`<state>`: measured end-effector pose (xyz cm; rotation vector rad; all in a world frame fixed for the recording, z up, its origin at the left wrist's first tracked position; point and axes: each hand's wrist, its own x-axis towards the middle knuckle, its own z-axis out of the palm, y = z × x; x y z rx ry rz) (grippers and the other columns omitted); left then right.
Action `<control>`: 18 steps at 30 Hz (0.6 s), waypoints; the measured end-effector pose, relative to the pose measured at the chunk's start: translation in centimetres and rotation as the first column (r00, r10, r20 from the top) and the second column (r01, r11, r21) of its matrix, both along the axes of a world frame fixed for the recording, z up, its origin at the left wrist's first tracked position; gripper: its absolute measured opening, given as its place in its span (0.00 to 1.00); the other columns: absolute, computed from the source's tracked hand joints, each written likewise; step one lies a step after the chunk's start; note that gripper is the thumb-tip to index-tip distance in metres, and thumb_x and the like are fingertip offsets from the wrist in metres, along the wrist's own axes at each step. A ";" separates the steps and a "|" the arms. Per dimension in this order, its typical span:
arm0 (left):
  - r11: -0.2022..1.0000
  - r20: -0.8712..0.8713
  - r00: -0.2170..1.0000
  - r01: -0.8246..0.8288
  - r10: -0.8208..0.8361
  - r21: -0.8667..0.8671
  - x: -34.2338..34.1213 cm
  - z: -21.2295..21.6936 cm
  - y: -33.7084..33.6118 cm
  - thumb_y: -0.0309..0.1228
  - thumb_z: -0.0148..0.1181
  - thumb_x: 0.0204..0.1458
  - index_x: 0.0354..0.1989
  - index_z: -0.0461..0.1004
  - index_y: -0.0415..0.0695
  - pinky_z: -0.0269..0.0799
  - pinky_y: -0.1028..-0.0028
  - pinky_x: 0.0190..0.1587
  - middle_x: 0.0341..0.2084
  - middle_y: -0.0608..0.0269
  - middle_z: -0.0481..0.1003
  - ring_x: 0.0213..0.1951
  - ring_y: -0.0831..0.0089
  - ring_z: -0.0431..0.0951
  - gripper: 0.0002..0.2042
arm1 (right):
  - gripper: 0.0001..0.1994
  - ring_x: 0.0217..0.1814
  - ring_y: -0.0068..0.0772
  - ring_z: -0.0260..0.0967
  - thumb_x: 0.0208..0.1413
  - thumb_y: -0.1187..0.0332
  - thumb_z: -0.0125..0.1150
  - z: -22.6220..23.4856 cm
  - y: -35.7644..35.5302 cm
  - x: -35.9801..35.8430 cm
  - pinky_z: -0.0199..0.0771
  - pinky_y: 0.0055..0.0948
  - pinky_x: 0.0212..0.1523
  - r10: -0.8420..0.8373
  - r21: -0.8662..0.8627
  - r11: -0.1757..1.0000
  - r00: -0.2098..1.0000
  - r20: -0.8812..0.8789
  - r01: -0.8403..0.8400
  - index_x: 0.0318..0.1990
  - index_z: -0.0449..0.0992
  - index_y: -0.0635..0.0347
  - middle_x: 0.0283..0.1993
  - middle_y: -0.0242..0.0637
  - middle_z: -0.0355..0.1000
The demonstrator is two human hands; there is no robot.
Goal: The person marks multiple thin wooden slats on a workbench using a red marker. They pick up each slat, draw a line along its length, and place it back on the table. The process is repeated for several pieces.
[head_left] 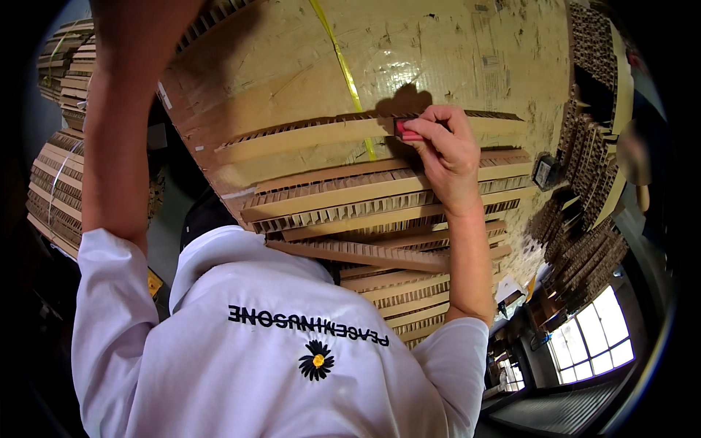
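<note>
Overhead, the right hand (444, 150) is clenched around a small red marker-like object (407, 131), its thumb and fingers pinching it so that only a short red end shows at the left of the fist. That red end rests against a long strip of cardboard (314, 135), one of several corrugated strips lying in a stepped stack (380, 219) with their fluted edges facing the camera. These strips sit against a large flat cardboard sheet (438, 51) whose surface is scuffed and spotted, and a thin yellow strap (343, 66) runs down across that sheet and passes just left of the hand. The hand casts a dark shadow on the sheet directly above its knuckles. The left arm (120, 124) rises straight up along the left side of the picture and leaves it at the top edge, so the left hand is out of view and I cannot tell what it grips. Both arms come out of the short sleeves of a white shirt (270, 350), which fills the lower part of the view and carries dark lettering and a small black flower print with a yellow centre. More bundles of cardboard strips (58, 175) are stacked at the far left, and others (591, 233) at the right. Bright windows (591, 343) show in the lower right corner.
</note>
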<state>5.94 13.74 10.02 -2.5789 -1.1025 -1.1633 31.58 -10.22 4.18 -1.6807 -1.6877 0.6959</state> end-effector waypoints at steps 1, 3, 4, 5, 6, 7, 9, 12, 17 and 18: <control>0.995 -0.030 0.999 -0.036 0.033 -0.097 0.0 -0.5 -1.3 0.31 0.74 0.53 0.45 0.82 0.41 0.80 0.64 0.43 0.38 0.53 0.82 0.42 0.56 0.83 0.13 | 0.12 0.40 0.37 0.73 0.45 0.75 0.79 0.0 -0.2 0.2 0.71 0.34 0.38 0.007 0.003 1.000 0.999 0.046 -0.007 0.38 0.86 0.55 0.38 0.32 0.75; 0.875 -0.043 0.969 0.202 -0.245 -0.440 -1.0 -0.9 -7.0 0.32 0.78 0.48 0.41 0.80 0.44 0.79 0.60 0.44 0.39 0.52 0.80 0.42 0.52 0.81 0.15 | 0.11 0.40 0.35 0.73 0.45 0.73 0.79 0.1 0.2 0.6 0.68 0.34 0.39 0.037 0.022 0.999 0.990 0.134 -0.040 0.38 0.86 0.52 0.38 0.29 0.75; 0.700 0.150 0.860 0.488 -0.488 -0.521 -1.0 -2.2 -9.6 0.32 0.78 0.46 0.40 0.79 0.43 0.77 0.58 0.41 0.37 0.52 0.79 0.40 0.51 0.80 0.16 | 0.11 0.40 0.35 0.73 0.45 0.72 0.79 0.2 0.4 0.6 0.66 0.34 0.39 0.049 0.020 0.998 0.987 0.153 -0.053 0.38 0.86 0.50 0.38 0.28 0.75; 0.609 0.109 0.849 0.455 -0.518 -0.650 -1.2 -2.9 -12.9 0.32 0.77 0.45 0.39 0.78 0.45 0.76 0.59 0.41 0.38 0.56 0.76 0.41 0.54 0.78 0.15 | 0.11 0.40 0.34 0.73 0.45 0.71 0.79 0.1 0.5 0.7 0.64 0.34 0.40 0.061 0.020 0.998 0.984 0.168 -0.065 0.38 0.86 0.49 0.38 0.27 0.75; 0.506 0.075 0.830 0.406 -0.552 -0.761 -1.4 -3.7 -15.2 0.32 0.76 0.44 0.37 0.78 0.46 0.74 0.61 0.41 0.38 0.60 0.74 0.41 0.57 0.76 0.14 | 0.11 0.41 0.33 0.73 0.45 0.70 0.79 0.0 0.5 0.7 0.62 0.34 0.40 0.072 0.019 0.997 0.980 0.185 -0.077 0.38 0.86 0.48 0.38 0.25 0.75; 0.556 0.046 0.861 0.368 -0.507 -0.745 -1.5 -4.5 -16.0 0.31 0.76 0.44 0.37 0.77 0.46 0.73 0.61 0.41 0.38 0.60 0.74 0.41 0.57 0.75 0.14 | 0.11 0.41 0.33 0.73 0.45 0.70 0.79 -0.1 0.4 0.7 0.61 0.34 0.41 0.069 0.025 0.997 0.979 0.193 -0.075 0.38 0.86 0.48 0.39 0.25 0.75; 0.651 -0.012 0.913 0.282 -0.408 -0.704 -1.5 -5.3 -16.9 0.31 0.76 0.44 0.37 0.76 0.46 0.70 0.61 0.42 0.37 0.59 0.72 0.42 0.57 0.73 0.15 | 0.11 0.42 0.32 0.73 0.46 0.70 0.79 -0.2 0.2 0.7 0.59 0.34 0.41 0.063 0.043 0.996 0.975 0.212 -0.074 0.38 0.85 0.47 0.39 0.24 0.75; 0.710 -0.050 0.942 0.214 -0.332 -0.670 -2.4 -6.8 -16.3 0.29 0.75 0.45 0.44 0.76 0.45 0.70 0.58 0.46 0.42 0.58 0.73 0.45 0.55 0.73 0.18 | 0.10 0.42 0.32 0.73 0.47 0.69 0.78 -0.4 0.0 0.7 0.59 0.34 0.42 0.064 0.051 0.996 0.971 0.231 -0.077 0.38 0.85 0.46 0.40 0.24 0.76; 0.703 -0.030 0.938 0.238 -0.346 -0.670 -2.7 -7.7 -15.8 0.30 0.76 0.45 0.47 0.76 0.44 0.71 0.58 0.46 0.43 0.57 0.74 0.46 0.54 0.74 0.20 | 0.09 0.42 0.31 0.73 0.48 0.68 0.78 -1.0 -0.3 0.8 0.59 0.34 0.42 0.047 0.081 0.994 0.972 0.230 -0.067 0.37 0.85 0.45 0.40 0.23 0.76; 0.678 -0.007 0.936 0.250 -0.353 -0.691 -3.0 -8.2 -15.8 0.30 0.76 0.45 0.47 0.76 0.44 0.72 0.58 0.46 0.43 0.57 0.74 0.46 0.54 0.74 0.20 | 0.09 0.42 0.30 0.73 0.48 0.68 0.78 -1.2 -0.3 0.8 0.59 0.34 0.42 0.041 0.091 0.994 0.973 0.228 -0.063 0.37 0.85 0.45 0.40 0.22 0.76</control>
